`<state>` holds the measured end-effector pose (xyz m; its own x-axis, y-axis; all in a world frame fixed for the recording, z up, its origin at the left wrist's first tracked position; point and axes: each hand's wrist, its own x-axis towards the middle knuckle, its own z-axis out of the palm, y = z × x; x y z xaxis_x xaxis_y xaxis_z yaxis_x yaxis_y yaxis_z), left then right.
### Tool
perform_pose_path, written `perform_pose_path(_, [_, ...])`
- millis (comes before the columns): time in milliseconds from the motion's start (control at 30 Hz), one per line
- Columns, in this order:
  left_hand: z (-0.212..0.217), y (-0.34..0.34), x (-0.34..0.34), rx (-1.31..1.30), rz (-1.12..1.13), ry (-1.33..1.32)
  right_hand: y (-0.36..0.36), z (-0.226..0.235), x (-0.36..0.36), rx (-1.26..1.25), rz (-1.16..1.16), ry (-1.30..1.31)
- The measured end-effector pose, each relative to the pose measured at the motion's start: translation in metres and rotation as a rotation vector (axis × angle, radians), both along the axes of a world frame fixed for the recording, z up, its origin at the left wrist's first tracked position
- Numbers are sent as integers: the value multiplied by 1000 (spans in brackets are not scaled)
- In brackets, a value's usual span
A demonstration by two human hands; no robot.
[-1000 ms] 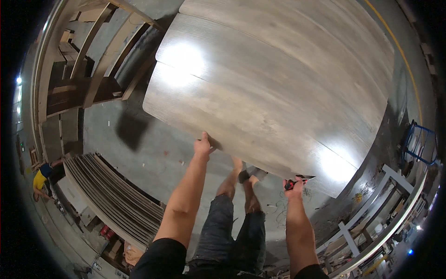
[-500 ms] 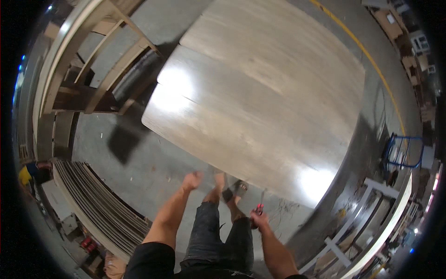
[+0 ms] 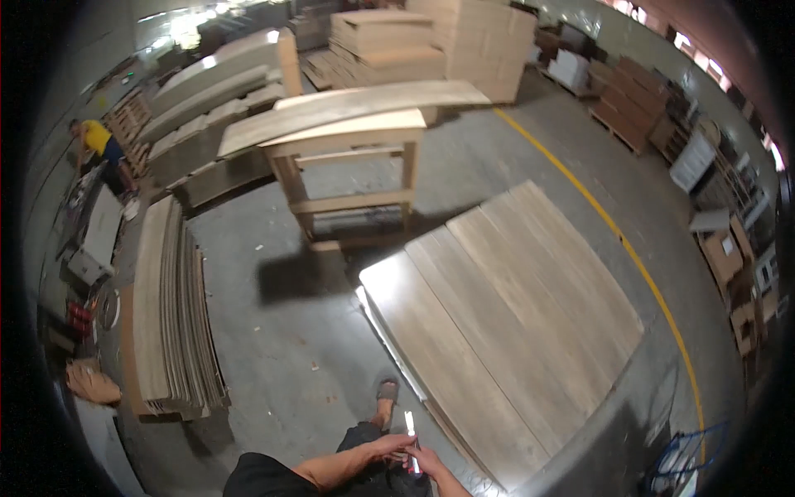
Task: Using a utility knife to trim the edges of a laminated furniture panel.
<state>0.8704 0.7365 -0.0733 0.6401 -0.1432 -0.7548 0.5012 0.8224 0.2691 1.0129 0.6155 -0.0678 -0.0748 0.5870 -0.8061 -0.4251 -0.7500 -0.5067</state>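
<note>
My right hand (image 3: 425, 460) is closed around a slim hand tool (image 3: 410, 424). Its bright, narrow end points away from me; glare hides whether it is a blade or a shaft. Against the right hand rests my left hand (image 3: 391, 446), its fingers at the tool's near part; their grip is too blurred to make out. Just beyond both hands, to the right, lies a low stack of wide grey-brown wood-look boards (image 3: 505, 323), set side by side, and neither hand touches it.
Ahead stands a wooden trestle table (image 3: 348, 132) with a long board (image 3: 356, 108) across it. Upright panels (image 3: 170, 306) are packed at the left. A blue-framed cart (image 3: 687, 455) is at lower right. Far left, a person in a yellow top (image 3: 99, 141) bends over.
My view has swung left and up, bringing in the trestle table and far stacks. My hands, apart before, have come together at the tool; its red handle no longer shows clearly.
</note>
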Motion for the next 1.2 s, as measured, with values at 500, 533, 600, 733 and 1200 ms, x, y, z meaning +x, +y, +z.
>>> perform_pose_path(500, [63, -25, -137, 193, 823, 79, 66, 116, -95, 251, 771, -83])
perform_pose_path(533, [65, -29, -150, 227, 889, 73, 72, 120, -106, 181, 830, -153])
perform_pose_path(600, [71, -35, -181, 224, 960, 100, 79, 128, -137, 259, 870, -128])
perform_pose_path(733, [82, -49, -254, 247, 1201, 42, 95, 156, -210, 265, 1067, -268])
perform_pose_path(1200, [196, -99, -473, 487, 1623, -90, 117, 238, -438, 241, 1057, 213])
